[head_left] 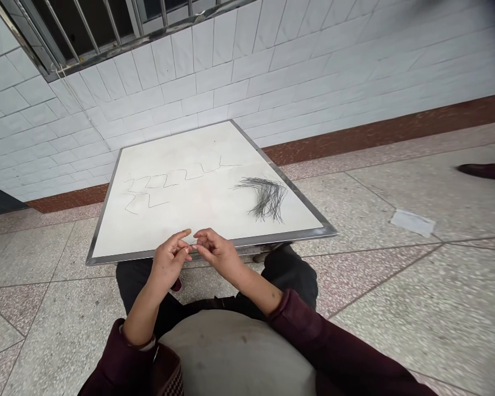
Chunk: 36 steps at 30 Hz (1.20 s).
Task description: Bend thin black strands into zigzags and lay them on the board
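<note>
At the front edge of the white table, my left hand point(172, 257) is closed in a pinch, its thumb and fingertips together. My right hand point(218, 252) pinches just beside it, and the fingertips of both hands nearly meet. A short dark piece of thin wire point(193, 245) shows faintly between them; most of it is hidden by the fingers. On the right side of the tabletop lies a loose heap of thin black wires point(269, 198). To the left, several bent wires point(165, 180) lie in a zigzag row, with a few more below it.
The white table point(198, 212) has a grey metal rim and stands against a tiled wall point(214, 71). A barred window point(91, 27) is at upper left. On the speckled floor lies a white paper point(412, 222). A dark shoe point(484, 171) shows at far right.
</note>
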Tool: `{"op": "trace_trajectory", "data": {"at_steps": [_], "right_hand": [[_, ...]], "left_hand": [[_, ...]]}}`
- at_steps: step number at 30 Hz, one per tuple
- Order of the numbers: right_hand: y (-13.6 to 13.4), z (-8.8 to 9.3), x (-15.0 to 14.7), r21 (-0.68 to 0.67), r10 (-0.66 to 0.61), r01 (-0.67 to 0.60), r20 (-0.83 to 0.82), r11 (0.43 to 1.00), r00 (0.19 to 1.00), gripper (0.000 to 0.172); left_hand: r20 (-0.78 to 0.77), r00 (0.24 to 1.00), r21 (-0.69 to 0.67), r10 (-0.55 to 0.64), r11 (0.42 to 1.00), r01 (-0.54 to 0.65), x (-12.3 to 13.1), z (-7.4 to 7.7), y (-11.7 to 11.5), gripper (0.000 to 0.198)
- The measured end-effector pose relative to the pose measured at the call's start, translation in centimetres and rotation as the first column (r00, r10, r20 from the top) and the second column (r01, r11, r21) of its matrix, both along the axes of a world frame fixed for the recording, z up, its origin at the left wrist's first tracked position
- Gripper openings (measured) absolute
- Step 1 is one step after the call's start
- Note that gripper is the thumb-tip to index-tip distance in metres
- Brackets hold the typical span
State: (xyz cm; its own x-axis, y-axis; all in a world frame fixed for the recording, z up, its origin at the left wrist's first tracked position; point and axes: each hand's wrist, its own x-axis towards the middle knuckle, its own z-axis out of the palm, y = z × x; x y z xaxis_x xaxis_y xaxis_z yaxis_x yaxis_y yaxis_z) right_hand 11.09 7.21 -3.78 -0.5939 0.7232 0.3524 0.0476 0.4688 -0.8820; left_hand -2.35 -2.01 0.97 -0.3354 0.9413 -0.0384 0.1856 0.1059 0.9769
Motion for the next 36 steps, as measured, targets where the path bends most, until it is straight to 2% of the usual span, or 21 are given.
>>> {"op": "trace_trajectory", "data": {"at_steps": [3,6,10,13,17,20,29,32,36], "right_hand": [[-0.2,0.1,0.2,0.030,-0.035,0.035,0.009,0.999,0.999,0.013],[-0.3,0.1,0.1,0.073,-0.061,0.061,-0.002,0.995,0.998,0.009],[-0.5,0.2,-0.1,0.111,-0.052,0.055,-0.029,0.992,0.998,0.008],[-0.6,0.3,-0.2,0.117,-0.047,0.052,-0.044,0.992,0.998,0.008],[-0.6,0.3,-0.1,0.137,-0.042,0.050,-0.062,0.989,0.997,0.008],[-0.6,0.3,-0.1,0.152,-0.048,0.056,-0.057,0.987,0.997,0.007],[-1.8,-0.7,-1.0,0.146,-0.082,0.093,-0.082,0.985,0.993,0.008],[-2.1,-1.0,-1.1,0.171,-0.078,0.094,-0.100,0.981,0.992,0.009],[-2.1,-1.2,-1.2,0.195,-0.034,0.062,-0.145,0.979,0.989,0.011]], "left_hand": [[-0.023,0.999,-0.005,0.040,0.999,-0.041,0.0,-0.2,-0.1,0.042],[-0.152,0.987,0.008,0.053,0.999,-0.052,0.0,-0.5,-0.3,0.041],[-0.372,0.924,0.063,0.085,0.996,-0.066,0.2,-0.9,-0.5,0.042],[-0.464,0.877,0.116,0.126,0.990,-0.081,0.3,-1.1,-0.6,0.045],[-0.486,0.861,0.185,0.150,0.981,-0.066,0.4,-1.2,-0.6,0.048],[-0.537,0.831,0.168,0.144,0.984,-0.062,0.5,-1.1,-0.5,0.050],[-0.580,0.782,0.176,0.230,0.972,-0.156,0.8,-0.9,0.0,0.049],[-0.575,0.779,0.169,0.250,0.968,-0.186,0.6,-1.0,0.0,0.047],[-0.513,0.821,0.123,0.251,0.968,-0.219,0.1,-1.4,-0.1,0.048]]}}
